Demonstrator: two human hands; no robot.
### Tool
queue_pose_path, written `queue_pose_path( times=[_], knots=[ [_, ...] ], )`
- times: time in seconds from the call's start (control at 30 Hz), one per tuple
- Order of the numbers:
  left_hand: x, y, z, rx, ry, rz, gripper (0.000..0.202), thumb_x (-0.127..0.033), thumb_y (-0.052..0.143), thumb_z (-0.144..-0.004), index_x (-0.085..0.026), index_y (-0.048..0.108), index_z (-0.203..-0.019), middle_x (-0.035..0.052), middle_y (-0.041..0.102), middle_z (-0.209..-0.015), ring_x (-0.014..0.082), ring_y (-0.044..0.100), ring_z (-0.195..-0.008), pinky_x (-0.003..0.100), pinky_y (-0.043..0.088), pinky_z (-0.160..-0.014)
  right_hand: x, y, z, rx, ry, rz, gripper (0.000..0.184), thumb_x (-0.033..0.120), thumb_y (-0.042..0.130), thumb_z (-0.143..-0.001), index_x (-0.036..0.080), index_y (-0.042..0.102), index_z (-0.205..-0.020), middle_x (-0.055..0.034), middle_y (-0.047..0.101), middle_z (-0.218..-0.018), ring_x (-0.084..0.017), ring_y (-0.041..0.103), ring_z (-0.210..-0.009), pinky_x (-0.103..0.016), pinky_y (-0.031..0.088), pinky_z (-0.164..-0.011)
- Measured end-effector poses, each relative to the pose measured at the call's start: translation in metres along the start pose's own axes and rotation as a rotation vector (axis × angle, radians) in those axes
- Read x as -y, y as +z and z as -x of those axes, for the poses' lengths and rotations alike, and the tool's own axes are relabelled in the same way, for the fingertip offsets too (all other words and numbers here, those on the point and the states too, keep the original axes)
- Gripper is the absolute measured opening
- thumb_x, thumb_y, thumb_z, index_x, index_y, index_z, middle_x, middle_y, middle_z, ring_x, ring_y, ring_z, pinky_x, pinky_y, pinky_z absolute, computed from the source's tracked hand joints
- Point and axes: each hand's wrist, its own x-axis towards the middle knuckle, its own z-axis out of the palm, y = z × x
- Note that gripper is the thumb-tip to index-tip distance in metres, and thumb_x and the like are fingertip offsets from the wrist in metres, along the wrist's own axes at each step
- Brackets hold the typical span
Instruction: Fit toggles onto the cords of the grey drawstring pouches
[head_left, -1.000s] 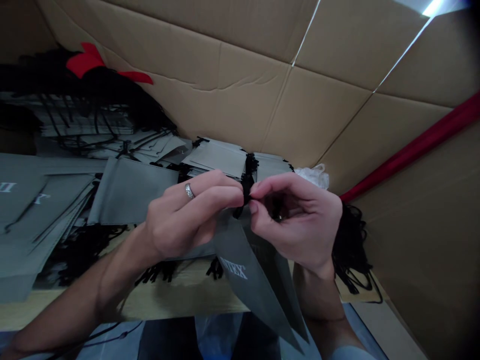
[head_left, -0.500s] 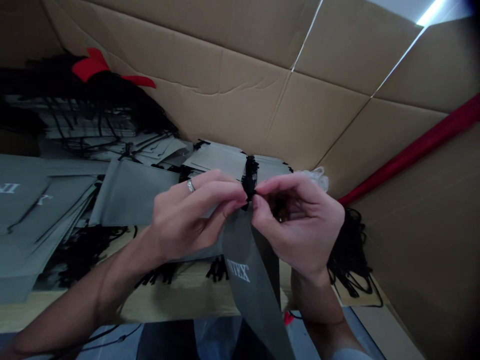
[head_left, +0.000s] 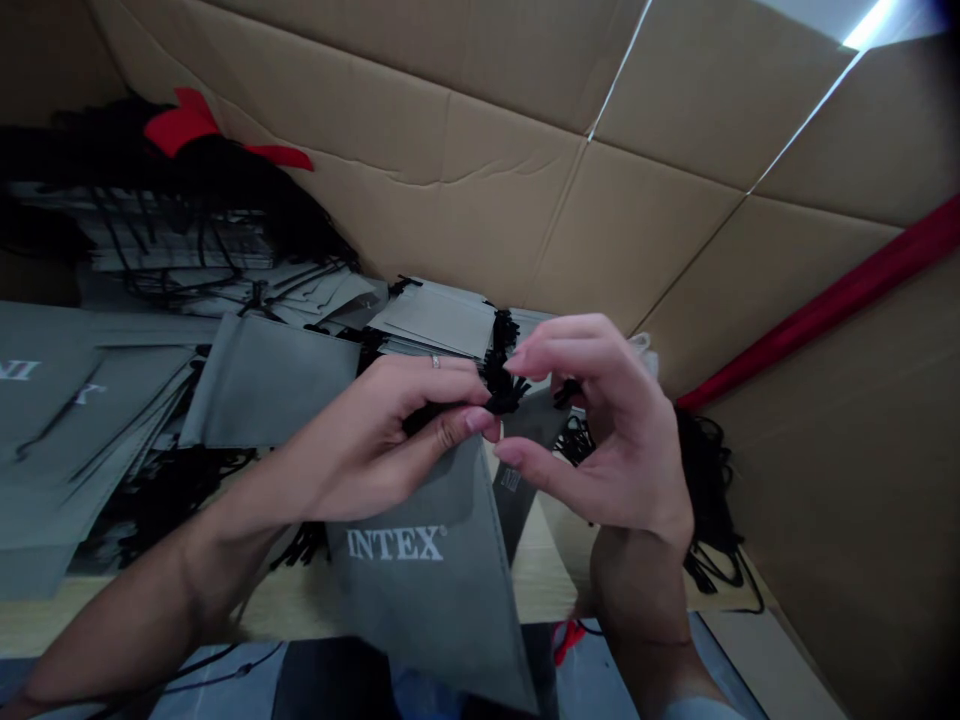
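A grey drawstring pouch (head_left: 420,590) printed INTEX hangs below my left hand (head_left: 409,430). That hand is closed, its thumb and fingers pinching the pouch's top edge beside a tuft of black cord ends (head_left: 510,393). My right hand (head_left: 611,430) is just to the right, thumb and index finger spread apart. Its other fingers curl round a bit of black cord (head_left: 568,392) at the top corner of a second, darker pouch (head_left: 529,440), which hangs partly behind the first. The grip there is mostly hidden.
Grey pouches (head_left: 270,380) lie in stacks across the left and back of the wooden table (head_left: 315,605). Black cords (head_left: 709,490) are heaped at the right. Cardboard walls (head_left: 510,220) enclose the back and right, with a dark red strip (head_left: 825,310) along the right one.
My right thumb and index finger have let go of the black cord ends and spread apart. The INTEX pouch has swung left and turned its printed face towards me.
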Motion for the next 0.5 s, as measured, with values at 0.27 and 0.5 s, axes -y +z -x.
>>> queue_pose_path(
  times=[0.27,0.5],
  knots=[
    [-0.006,-0.001,0.005,0.047,0.028,-0.051,0.025,-0.011,0.063,-0.11,-0.021,0.062,-0.087,-0.002,0.067,-0.076,0.0121,0.057,-0.063,0.027,0.043,-0.058,-0.016,-0.001,0.001,0.229,-0.075,-0.164,0.027,0.018,0.092,-0.097,0.026,0.077,-0.118,-0.0008,0.084,-0.105,-0.017,0.08,-0.089,-0.031,0.069,-0.082],
    [-0.009,-0.011,0.007,0.128,0.127,-0.08,0.029,0.006,0.058,-0.096,-0.022,0.057,-0.091,-0.0024,0.069,-0.084,0.0116,0.061,-0.068,0.025,0.048,-0.06,-0.01,0.003,0.003,0.204,-0.025,-0.227,0.016,0.015,0.086,-0.096,0.024,0.076,-0.105,0.0018,0.081,-0.093,-0.012,0.072,-0.074,-0.025,0.061,-0.067]
  ],
)
